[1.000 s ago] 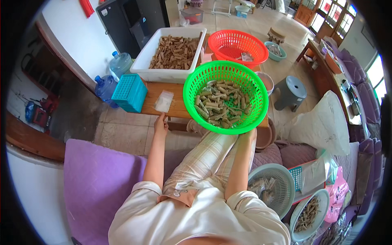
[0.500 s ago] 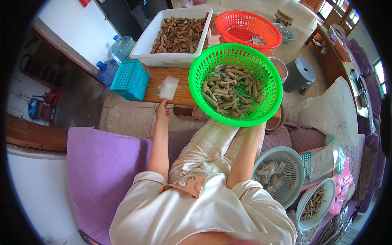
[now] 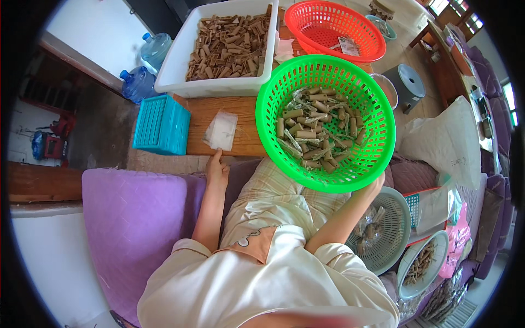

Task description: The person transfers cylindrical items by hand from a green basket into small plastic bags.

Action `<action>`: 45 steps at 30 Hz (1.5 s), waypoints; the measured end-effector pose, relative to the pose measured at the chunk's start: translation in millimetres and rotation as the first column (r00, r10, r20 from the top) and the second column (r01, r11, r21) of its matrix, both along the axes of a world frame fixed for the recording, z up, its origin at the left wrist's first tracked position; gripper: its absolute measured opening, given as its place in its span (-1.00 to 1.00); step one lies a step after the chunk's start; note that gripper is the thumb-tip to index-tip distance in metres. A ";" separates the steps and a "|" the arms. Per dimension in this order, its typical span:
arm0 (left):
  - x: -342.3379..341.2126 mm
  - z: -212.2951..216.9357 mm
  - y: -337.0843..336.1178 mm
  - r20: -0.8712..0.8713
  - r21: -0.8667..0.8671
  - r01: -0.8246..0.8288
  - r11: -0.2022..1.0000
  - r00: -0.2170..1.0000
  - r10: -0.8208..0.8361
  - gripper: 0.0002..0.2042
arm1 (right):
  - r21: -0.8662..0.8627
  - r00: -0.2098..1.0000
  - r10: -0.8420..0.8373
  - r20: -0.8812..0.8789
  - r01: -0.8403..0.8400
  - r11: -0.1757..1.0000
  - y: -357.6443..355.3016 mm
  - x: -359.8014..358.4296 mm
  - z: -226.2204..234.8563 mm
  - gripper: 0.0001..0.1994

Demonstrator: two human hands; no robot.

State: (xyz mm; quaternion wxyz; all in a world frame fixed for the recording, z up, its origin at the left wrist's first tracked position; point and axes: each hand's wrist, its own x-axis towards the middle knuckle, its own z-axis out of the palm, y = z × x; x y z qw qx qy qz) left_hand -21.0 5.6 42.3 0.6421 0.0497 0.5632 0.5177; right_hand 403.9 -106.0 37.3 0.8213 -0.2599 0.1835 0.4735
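Observation:
A round green plastic basket [image 3: 326,185] sits in front of me, partly over my lap and the wooden bench. Short brown cardboard-like tubes [image 3: 306,121], several with crumpled clear wrap, lie inside it. My right hand [image 3: 374,188] grips its near right side, fingers mostly hidden below the rim. At the bench's near edge, my left hand [image 3: 217,170] has its index finger stretched out by a small stack of clear plastic bags [image 3: 223,131], its other fingers loosely bent. Nothing shows in that hand. Left of the bags stands a teal stack of plastic baskets [image 3: 162,126].
A white tub [image 3: 219,87] full of brown pieces and a red basket [image 3: 333,24] stand behind on the wooden bench [image 3: 191,109]. To my right are a grey basket [image 3: 402,218] and a pale basin [image 3: 441,268]. Blue water jugs [image 3: 139,85] stand at the left.
The green basket has come nearer and slightly right, and my right hand now shows at its side. My left hand stays by the bags. The view has shifted a little.

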 end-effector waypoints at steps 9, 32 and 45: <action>-1.0 5.2 -20.3 0.095 -0.085 -0.016 0.996 0.995 0.024 -0.89 | -0.326 0.673 -0.417 0.611 0.694 0.642 10.9 -19.6 119.2 -0.72; -27.0 31.3 80.9 -0.986 -0.156 0.655 0.740 -0.147 -0.078 -0.83 | -0.875 -0.831 0.556 0.024 0.252 0.413 184.5 -37.6 126.0 -0.65; 8.7 115.9 27.2 0.561 0.688 0.116 0.716 0.541 -0.627 -0.78 | -0.394 0.102 0.497 0.862 -0.484 0.782 124.1 -50.4 169.1 -0.64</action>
